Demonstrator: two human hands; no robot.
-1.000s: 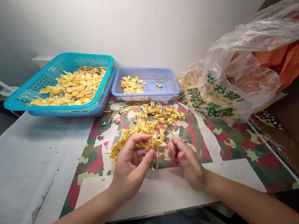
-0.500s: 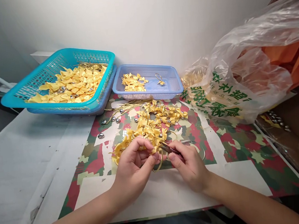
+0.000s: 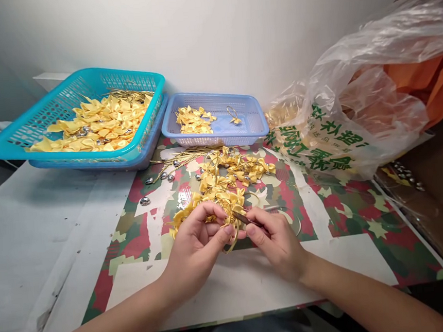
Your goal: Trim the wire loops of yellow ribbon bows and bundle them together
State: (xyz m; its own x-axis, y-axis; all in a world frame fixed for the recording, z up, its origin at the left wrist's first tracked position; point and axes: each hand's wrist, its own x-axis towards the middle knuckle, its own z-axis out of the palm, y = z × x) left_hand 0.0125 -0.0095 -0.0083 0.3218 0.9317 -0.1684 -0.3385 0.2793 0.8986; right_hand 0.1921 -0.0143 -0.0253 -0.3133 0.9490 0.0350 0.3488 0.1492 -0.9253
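Observation:
My left hand [image 3: 200, 240] is closed in a pinch on a yellow ribbon bow with a gold wire loop [image 3: 232, 243], which hangs below the fingertips. The bow is partly hidden by my fingers. In my right hand [image 3: 276, 241] is a dark, slim tool, apparently pliers [image 3: 245, 218], its tip pointing left at the bow. Most of the tool's handle is covered by my palm. Just beyond both hands lies a heap of yellow ribbon bows [image 3: 223, 186] with gold wires and silver bells among them.
A turquoise basket [image 3: 127, 152] of bows and bells stands at the back left. Beside it, a blue basket [image 3: 259, 126] holds more bows. Gold wires [image 3: 182, 158] and loose silver bells [image 3: 145, 200] lie before them. A printed plastic bag [image 3: 319, 126] stands at the right.
The whole view has shifted slightly, so things sit a little further left. The dark tool's tip is a bit closer to the left fingertips. Both hands keep their grip.

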